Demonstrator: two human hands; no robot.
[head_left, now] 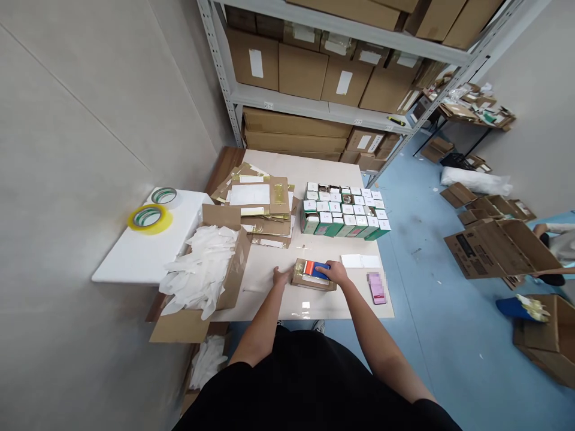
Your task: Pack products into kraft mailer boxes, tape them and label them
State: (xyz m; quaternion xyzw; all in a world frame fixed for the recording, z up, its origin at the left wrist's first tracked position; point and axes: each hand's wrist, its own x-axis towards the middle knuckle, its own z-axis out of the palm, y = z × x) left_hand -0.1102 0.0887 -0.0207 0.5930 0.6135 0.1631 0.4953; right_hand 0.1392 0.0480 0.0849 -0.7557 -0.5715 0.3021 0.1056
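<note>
A small cardboard box (pixel 320 287) lies near the front of the table. My right hand (pixel 336 272) is closed round the blue handle of a tape dispenser (pixel 309 267), whose orange end rests over the box top. At the box's left end is my left hand (pixel 281 276), fingers apart; whether it touches the cardboard I cannot tell. Just right of the box lie white paper slips (pixel 359 261) and a pink phone-like item (pixel 377 288).
Rows of small white-and-green boxes (pixel 345 209) stand behind, beside stacked flattened cardboard (pixel 265 200). Left, an open carton (pixel 236 269) holds white packing material. Tape rolls (pixel 148 218) lie on a white surface. Loaded shelving (pixel 314 102) rises behind; another person's arm (pixel 554 272) shows far right.
</note>
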